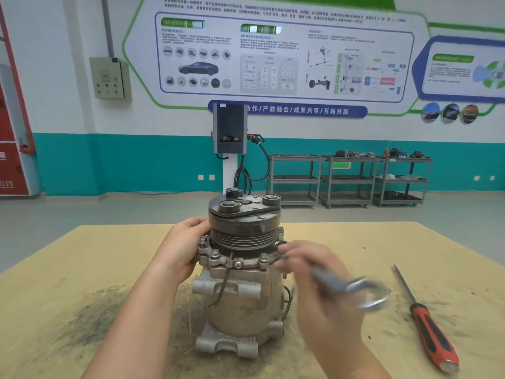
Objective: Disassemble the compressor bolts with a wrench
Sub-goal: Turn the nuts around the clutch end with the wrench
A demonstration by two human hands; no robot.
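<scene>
Right hand (314, 269) grip clenched on blurred wrench (347, 285) right of compressor (240, 269); left hand (180, 247) grasps its flange. Risk: wrench slips, rounding bolt.

One line of writing reads clearly — white Chinese characters on the dark blue banner (287, 110) at the lower edge of the wall display board (273, 50): "合作/产教融合/成果共享/互利共赢", its first characters hidden behind the grey charging unit (230, 129). The board's smaller paragraphs, green headings and diagram labels are too blurred to read — likewise the white characters on the red cabinet (11, 160) at the left edge.
</scene>
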